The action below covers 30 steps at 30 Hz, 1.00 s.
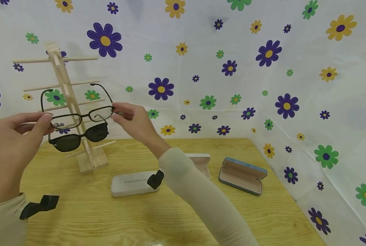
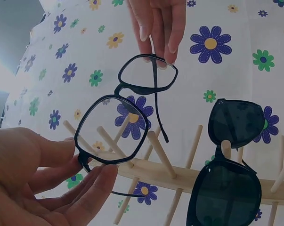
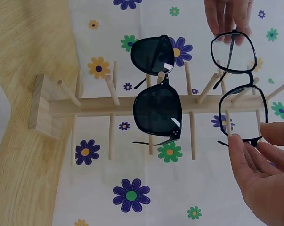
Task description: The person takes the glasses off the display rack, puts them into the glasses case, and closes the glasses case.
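Black-framed clear eyeglasses (image 1: 84, 115) are held up between both hands, their temples spread open toward the rack. My left hand (image 1: 15, 136) pinches the frame's left corner between thumb and fingers. At the other corner my right hand (image 1: 137, 121) pinches the frame near the hinge. Behind them stands a wooden display rack (image 1: 67, 87) with pegs on both sides. Dark sunglasses (image 1: 67, 143) hang on a lower pair of pegs, just below the eyeglasses in the head view. In the right wrist view the sunglasses (image 3: 157, 110) sit apart from the eyeglasses (image 3: 243, 113).
A closed white glasses case (image 1: 134, 184) lies on the wooden table (image 1: 124, 218). Right of it stands an open pale case (image 1: 201, 160), partly hidden by the right sleeve, and an open blue-grey case (image 1: 242, 176). A flower-patterned cloth (image 1: 195, 92) hangs behind.
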Tool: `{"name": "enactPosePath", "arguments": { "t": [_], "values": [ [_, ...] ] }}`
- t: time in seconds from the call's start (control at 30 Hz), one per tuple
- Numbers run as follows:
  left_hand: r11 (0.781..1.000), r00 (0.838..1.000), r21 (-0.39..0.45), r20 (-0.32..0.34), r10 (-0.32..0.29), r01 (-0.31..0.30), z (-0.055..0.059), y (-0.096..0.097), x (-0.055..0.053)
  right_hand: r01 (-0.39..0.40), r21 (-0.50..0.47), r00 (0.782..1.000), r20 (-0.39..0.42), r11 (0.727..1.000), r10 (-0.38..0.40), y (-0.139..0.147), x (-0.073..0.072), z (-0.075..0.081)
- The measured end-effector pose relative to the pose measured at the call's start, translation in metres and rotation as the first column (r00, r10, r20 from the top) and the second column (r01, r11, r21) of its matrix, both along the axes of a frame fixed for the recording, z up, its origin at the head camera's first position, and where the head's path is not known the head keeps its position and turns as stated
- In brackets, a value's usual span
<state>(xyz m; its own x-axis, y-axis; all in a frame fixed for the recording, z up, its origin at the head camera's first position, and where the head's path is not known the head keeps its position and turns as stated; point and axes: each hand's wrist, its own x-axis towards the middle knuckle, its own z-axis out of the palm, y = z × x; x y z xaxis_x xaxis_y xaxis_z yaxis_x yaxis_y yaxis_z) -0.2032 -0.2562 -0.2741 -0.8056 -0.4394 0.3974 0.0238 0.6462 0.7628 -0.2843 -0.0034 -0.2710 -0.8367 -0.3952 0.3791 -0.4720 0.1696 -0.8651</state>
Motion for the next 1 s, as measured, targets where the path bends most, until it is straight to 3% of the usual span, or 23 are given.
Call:
{"name": "enactPosePath", "arguments": {
  "t": [0.13, 0.33, 0.63, 0.83, 1.0],
  "values": [
    [0.997, 0.996, 0.018, -0.039, -0.081, 0.081, 0.003, 0.006, 0.007, 0.015, 0.004, 1.0, -0.006, 1.0, -0.015, 0.008, 0.003, -0.002],
    [0.978, 0.977, 0.072, -0.103, -0.187, 0.195, 0.003, 0.01, 0.013, 0.015, 0.036, 1.0, -0.001, 0.999, -0.015, 0.017, 0.007, -0.004],
    [0.971, 0.968, 0.031, -0.094, -0.233, 0.237, 0.001, 0.016, 0.021, 0.003, 0.001, 1.0, 0.007, 1.0, -0.003, 0.031, 0.015, -0.007],
    [0.968, 0.967, 0.004, -0.04, -0.251, 0.251, -0.003, 0.019, 0.024, -0.007, -0.001, 1.0, 0.007, 1.0, 0.007, 0.041, 0.023, -0.009],
    [0.957, 0.957, 0.006, -0.014, -0.291, 0.291, -0.005, 0.024, 0.025, 0.006, 0.011, 1.0, 0.025, 1.0, -0.007, 0.051, 0.029, -0.012]
  ]
}}
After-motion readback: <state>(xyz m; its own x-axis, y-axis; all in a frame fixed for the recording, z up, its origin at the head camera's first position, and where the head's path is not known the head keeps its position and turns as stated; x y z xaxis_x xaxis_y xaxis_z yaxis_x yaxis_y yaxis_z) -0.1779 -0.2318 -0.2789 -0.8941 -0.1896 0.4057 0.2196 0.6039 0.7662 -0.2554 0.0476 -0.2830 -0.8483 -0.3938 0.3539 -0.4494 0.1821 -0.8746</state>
